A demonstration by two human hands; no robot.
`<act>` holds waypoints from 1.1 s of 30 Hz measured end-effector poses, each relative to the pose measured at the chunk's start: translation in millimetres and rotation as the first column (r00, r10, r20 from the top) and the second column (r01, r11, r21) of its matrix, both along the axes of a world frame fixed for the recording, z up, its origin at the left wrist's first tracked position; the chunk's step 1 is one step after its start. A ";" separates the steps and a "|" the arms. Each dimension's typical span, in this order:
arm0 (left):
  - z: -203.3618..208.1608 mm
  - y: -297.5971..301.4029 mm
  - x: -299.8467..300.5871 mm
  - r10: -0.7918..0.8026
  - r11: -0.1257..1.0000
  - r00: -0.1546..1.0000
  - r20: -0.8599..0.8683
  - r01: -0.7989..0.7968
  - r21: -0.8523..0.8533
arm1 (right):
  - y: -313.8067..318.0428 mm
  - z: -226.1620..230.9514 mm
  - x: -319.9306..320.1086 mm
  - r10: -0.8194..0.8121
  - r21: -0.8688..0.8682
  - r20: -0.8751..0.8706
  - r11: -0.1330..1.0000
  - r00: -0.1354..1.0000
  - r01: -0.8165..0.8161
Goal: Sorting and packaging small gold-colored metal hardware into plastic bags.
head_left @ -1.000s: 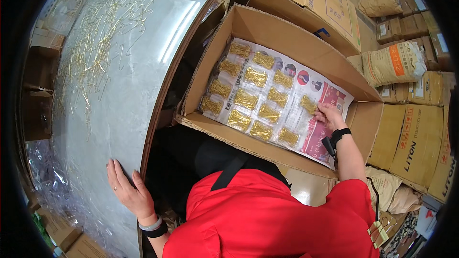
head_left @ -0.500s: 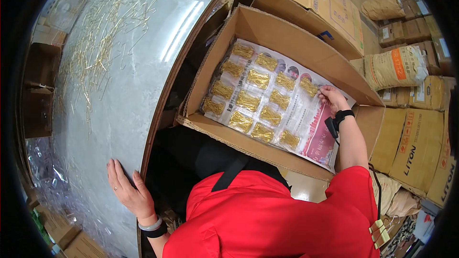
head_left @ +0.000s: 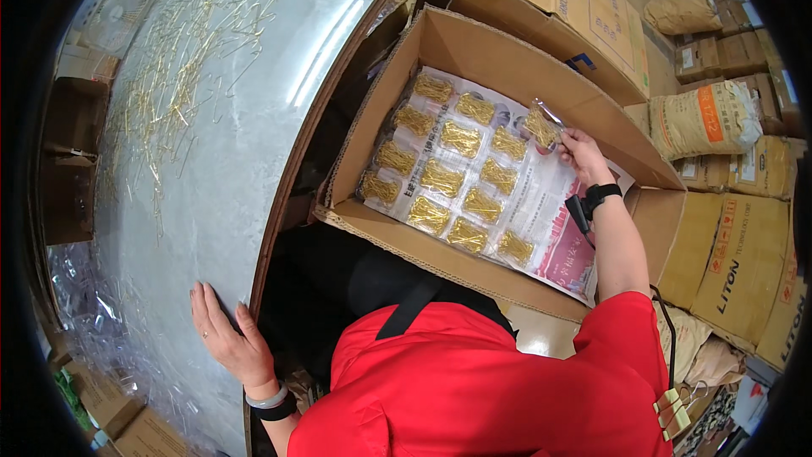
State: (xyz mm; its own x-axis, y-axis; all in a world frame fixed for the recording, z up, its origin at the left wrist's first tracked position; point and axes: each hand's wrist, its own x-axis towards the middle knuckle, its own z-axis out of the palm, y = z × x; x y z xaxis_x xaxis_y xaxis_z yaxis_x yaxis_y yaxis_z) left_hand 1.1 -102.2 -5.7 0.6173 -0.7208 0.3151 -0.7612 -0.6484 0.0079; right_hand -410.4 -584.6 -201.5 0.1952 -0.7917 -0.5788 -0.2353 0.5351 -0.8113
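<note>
The big grey table (head_left: 237, 161) takes the whole left part of the view, and its shiny top carries many thin golden pins (head_left: 161, 59), scattered mostly on the far side. Just to the right of the table stands the open cardboard box (head_left: 474, 46), the landmark for the rest. Its bottom is covered by a printed paper sheet (head_left: 541, 220), and on this sheet small clear bags of golden pins (head_left: 444, 178) lie in neat rows, touching or almost touching each other. Behind the box, further from you, sits another closed carton (head_left: 558, 0), and to the right of the box there are filled sacks (head_left: 706, 118) and more brown cartons (head_left: 740, 275). Your right hand (head_left: 579, 152) is inside the box, near its far right corner, and your fingers pinch one small bag of pins (head_left: 541, 125), lifted a little above the sheet at the end of the far row. Your left hand (head_left: 224, 338) is well apart from the box, lying flat and spread open on the near edge of the table, holding nothing. On each wrist you wear a dark band.
</note>
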 end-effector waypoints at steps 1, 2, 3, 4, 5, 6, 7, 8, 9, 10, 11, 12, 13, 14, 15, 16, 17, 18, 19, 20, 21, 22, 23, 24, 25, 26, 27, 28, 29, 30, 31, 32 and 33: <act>0.7 -0.6 0.2 0.001 1.000 1.000 -0.001 -0.001 0.005 | -0.3 -1.1 9.0 0.003 -0.012 0.004 1.000 1.000 -0.003; 1.4 -1.2 0.5 0.003 1.000 1.000 -0.001 -0.003 0.011 | -0.1 -1.2 17.5 -0.008 -0.037 -0.001 0.999 1.000 0.008; 1.2 -1.4 0.5 0.001 1.000 1.000 -0.001 -0.001 0.006 | -2.4 -4.7 21.2 0.001 -0.048 0.010 0.999 1.000 0.000; 0.6 -1.6 0.7 -0.001 1.000 1.000 -0.002 0.001 0.002 | -5.0 -9.9 24.4 0.009 -0.060 0.021 0.998 1.000 -0.008; 0.4 -1.9 1.0 -0.004 1.000 1.000 -0.003 0.004 -0.002 | -6.3 -13.6 26.7 0.018 -0.071 0.031 0.997 0.999 -0.015; 0.4 -1.9 0.1 -0.002 1.000 1.000 -0.007 0.002 -0.006 | -6.0 -13.1 30.6 0.016 -0.070 0.021 0.997 1.000 -0.014; 1.0 -2.3 -0.8 0.000 1.000 1.000 -0.011 0.000 -0.009 | -5.3 -12.1 34.9 0.014 -0.069 0.010 0.998 1.000 -0.013; 1.1 -2.6 -1.1 0.001 1.000 1.000 -0.015 -0.001 -0.013 | -5.5 -11.0 37.3 0.011 -0.068 -0.001 0.998 1.000 -0.011; 0.8 -2.5 -1.0 0.001 1.000 1.000 -0.015 -0.001 -0.014 | -7.3 -10.5 37.1 0.026 -0.061 -0.013 0.998 1.000 -0.026; 0.5 -2.3 -0.9 0.000 1.000 1.000 -0.016 0.000 -0.015 | -10.4 -10.3 36.7 0.040 -0.054 -0.025 0.998 0.999 -0.042; 0.1 -2.0 -0.6 -0.001 1.000 1.000 -0.017 0.000 -0.016 | -13.1 -9.6 36.8 0.055 -0.046 -0.037 0.997 0.998 -0.057; -0.2 -1.4 -0.5 -0.002 1.000 1.000 -0.017 0.001 -0.016 | -13.7 -5.8 40.4 0.039 -0.032 -0.062 0.999 0.997 -0.041; -0.6 -0.6 -0.1 -0.003 1.000 1.000 -0.018 0.002 -0.016 | -13.7 -1.1 46.2 0.024 -0.018 -0.088 1.000 0.996 -0.026; -0.9 0.2 0.0 -0.003 1.000 1.000 -0.019 0.003 -0.016 | -14.0 1.0 50.7 0.009 -0.005 -0.114 1.000 0.993 -0.010; -0.8 0.1 0.2 -0.004 1.000 1.000 -0.017 0.004 -0.013 | -15.3 -1.1 52.0 -0.006 0.000 -0.099 1.000 0.995 0.006; -0.6 0.0 0.3 -0.004 1.000 1.000 -0.016 0.004 -0.010 | -16.8 -5.4 52.9 -0.021 0.004 -0.085 1.000 0.996 0.022; -0.4 -0.3 0.5 -0.004 1.000 1.000 -0.015 0.004 -0.008 | -18.1 -9.9 53.0 -0.036 0.009 -0.070 0.999 0.997 0.037; -0.1 -0.3 0.7 -0.004 1.000 1.000 -0.016 0.004 -0.007 | -19.0 -15.2 53.9 -0.057 -0.009 -0.079 0.998 0.995 0.056; 0.1 -0.7 0.8 -0.005 1.000 1.000 -0.017 0.004 -0.006 | -19.6 -20.2 54.4 -0.078 -0.026 -0.087 0.997 0.993 0.076; 0.4 -1.1 0.9 -0.005 1.000 1.000 -0.018 0.005 -0.005 | -21.0 -24.4 54.0 -0.099 -0.044 -0.095 0.994 0.991 0.095; 0.8 -1.4 0.5 -0.004 1.000 1.000 -0.020 0.004 -0.005 | -21.8 -25.3 55.5 -0.101 -0.049 -0.097 0.994 0.990 0.097; 1.4 -1.8 -0.1 -0.003 1.000 1.000 -0.022 0.003 -0.006 | -22.6 -26.1 56.7 -0.104 -0.055 -0.100 0.994 0.990 0.099; 1.6 -1.8 -0.3 -0.003 1.000 1.000 -0.024 0.003 -0.007 | -23.1 -26.9 57.8 -0.107 -0.060 -0.102 0.993 0.989 0.102; 1.3 -1.6 -0.1 -0.003 1.000 1.000 -0.025 0.003 -0.008 | -24.1 -27.0 57.8 -0.098 -0.058 -0.105 0.994 0.990 0.093; 0.8 -1.0 -0.1 -0.004 1.000 1.000 -0.025 0.004 -0.010 | -24.9 -27.1 57.6 -0.090 -0.055 -0.108 0.995 0.990 0.084; 0.5 -0.7 0.1 -0.004 1.000 1.000 -0.026 0.004 -0.011 | -25.1 -27.2 57.0 -0.081 -0.052 -0.111 0.996 0.991 0.075; 0.3 -0.9 0.0 -0.002 1.000 1.000 -0.027 0.001 -0.010 | -24.8 -24.6 57.3 -0.074 -0.047 -0.107 0.997 0.991 0.069; 0.6 -1.1 0.0 0.001 1.000 1.000 -0.027 -0.002 -0.009 | -24.4 -21.2 57.9 -0.066 -0.042 -0.104 0.997 0.992 0.062; 0.8 -1.2 -0.1 0.005 1.000 1.000 -0.028 -0.005 -0.008 | -24.2 -19.0 58.2 -0.059 -0.037 -0.100 0.998 0.993 0.055; 0.8 -1.2 -0.3 0.005 1.000 1.000 -0.030 -0.005 -0.009 | -24.7 -18.6 58.0 -0.058 -0.034 -0.111 0.998 0.992 0.054; 0.8 -1.2 -0.5 0.006 1.000 0.999 -0.031 -0.006 -0.010 | -25.9 -18.4 58.1 -0.056 -0.030 -0.122 0.998 0.991 0.053; 0.7 -1.0 -0.7 0.006 1.000 0.999 -0.033 -0.007 -0.010 | -27.2 -18.2 58.2 -0.055 -0.027 -0.132 0.998 0.990 0.052; 0.8 -1.2 -0.5 0.005 1.000 0.999 -0.033 -0.006 -0.010 | -28.5 -19.6 57.9 -0.046 -0.029 -0.156 0.999 0.987 0.042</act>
